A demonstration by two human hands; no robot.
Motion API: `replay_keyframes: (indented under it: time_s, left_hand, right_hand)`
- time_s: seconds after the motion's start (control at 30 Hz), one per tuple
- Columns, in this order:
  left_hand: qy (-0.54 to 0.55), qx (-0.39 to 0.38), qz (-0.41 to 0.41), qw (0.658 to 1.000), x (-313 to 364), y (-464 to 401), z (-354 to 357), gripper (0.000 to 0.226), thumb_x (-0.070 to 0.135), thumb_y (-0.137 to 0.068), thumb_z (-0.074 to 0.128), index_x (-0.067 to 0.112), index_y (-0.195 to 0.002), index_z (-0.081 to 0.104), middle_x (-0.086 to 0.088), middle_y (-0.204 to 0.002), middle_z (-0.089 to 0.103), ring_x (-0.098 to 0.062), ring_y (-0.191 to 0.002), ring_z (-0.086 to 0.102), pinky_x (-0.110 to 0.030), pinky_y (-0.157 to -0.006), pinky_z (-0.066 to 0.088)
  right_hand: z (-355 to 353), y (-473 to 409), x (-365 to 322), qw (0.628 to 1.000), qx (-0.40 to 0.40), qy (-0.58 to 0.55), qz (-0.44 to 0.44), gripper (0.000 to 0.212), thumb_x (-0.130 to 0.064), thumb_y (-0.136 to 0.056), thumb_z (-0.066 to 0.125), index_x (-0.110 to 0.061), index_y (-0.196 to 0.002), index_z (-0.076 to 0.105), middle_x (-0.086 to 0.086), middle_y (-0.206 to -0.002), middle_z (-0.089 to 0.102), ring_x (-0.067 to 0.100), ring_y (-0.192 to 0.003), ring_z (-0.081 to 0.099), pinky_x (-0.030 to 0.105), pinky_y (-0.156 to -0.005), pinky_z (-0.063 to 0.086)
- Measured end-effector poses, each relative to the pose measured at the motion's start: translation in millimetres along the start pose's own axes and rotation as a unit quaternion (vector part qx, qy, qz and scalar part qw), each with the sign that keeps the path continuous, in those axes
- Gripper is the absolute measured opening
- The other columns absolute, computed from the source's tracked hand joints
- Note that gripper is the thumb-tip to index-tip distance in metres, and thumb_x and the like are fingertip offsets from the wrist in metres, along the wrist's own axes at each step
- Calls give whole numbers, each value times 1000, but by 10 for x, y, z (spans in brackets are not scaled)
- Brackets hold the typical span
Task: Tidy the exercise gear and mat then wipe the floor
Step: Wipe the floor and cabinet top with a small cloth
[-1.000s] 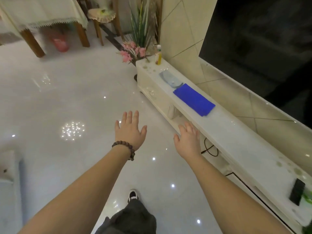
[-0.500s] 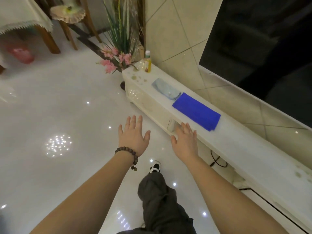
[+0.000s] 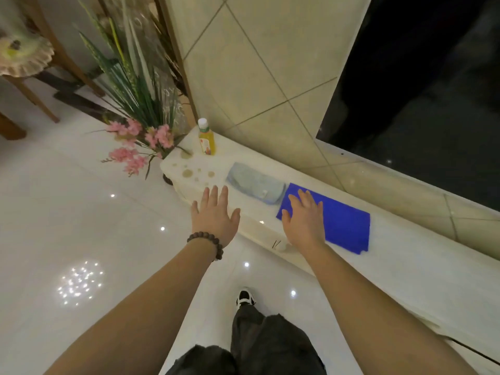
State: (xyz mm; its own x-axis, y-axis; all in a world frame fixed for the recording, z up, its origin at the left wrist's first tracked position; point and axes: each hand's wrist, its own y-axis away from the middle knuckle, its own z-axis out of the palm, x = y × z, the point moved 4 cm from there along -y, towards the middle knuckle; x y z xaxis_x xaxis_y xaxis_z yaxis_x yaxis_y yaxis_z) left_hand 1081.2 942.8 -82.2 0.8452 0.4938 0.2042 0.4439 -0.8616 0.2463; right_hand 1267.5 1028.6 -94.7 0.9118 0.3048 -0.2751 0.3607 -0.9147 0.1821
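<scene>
Head view, right hand fingers spread over blue cloth (contact unclear), left hand splayed, empty.

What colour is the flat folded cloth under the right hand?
Bright blue folded cloth, plain, seen in the head view.

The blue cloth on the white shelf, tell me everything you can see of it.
The blue cloth is a vivid, plain rectangle, seemingly soft fabric, lying flat on the white shelf below the dark screen. Its far end is next to a pale grey cloth. The right hand, fingers straight, is over its near-left corner; contact is unclear.
</scene>
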Motion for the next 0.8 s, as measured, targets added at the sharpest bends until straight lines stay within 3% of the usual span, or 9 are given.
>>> replay_keyframes:
  time_s: [0.2,0.37,0.6,0.8]
  left_hand:
    - [-28,-43,41,998,-178,-835,-75,65,49,-99,26,22,-154,3,-2,-162,3,-20,-148,-3,-47,-120,7]
    - [-55,-93,92,990,-432,-1380,-8,65,49,-100,25,22,-154,3,-2,-162,1,-21,-148,-3,-46,-120,5]
    - [-99,-128,181,970,-815,-2291,9,65,48,-100,26,21,-154,4,-4,-162,2,-22,-149,-3,-47,-120,7]
    - [-108,-149,210,960,-882,-2902,140,63,46,-100,27,21,-154,5,-4,-162,2,-22,-149,-2,-47,-120,8]
  right_hand:
    - [187,-601,-325,999,-32,-20,37,48,-32,-100,39,-14,-144,35,8,-158,19,23,-147,7,44,-119,3]
    - [478,-869,-591,994,-72,-32,82,52,-31,-100,37,-16,-149,26,7,-159,14,22,-147,4,44,-119,1]
    - [666,-1243,-767,975,-59,-44,209,49,-30,-100,38,-17,-147,30,7,-158,16,21,-147,4,44,-118,2]
    - [822,-1500,-730,961,-69,-47,262,50,-30,-101,37,-15,-148,28,7,-159,14,22,-147,3,42,-119,2]
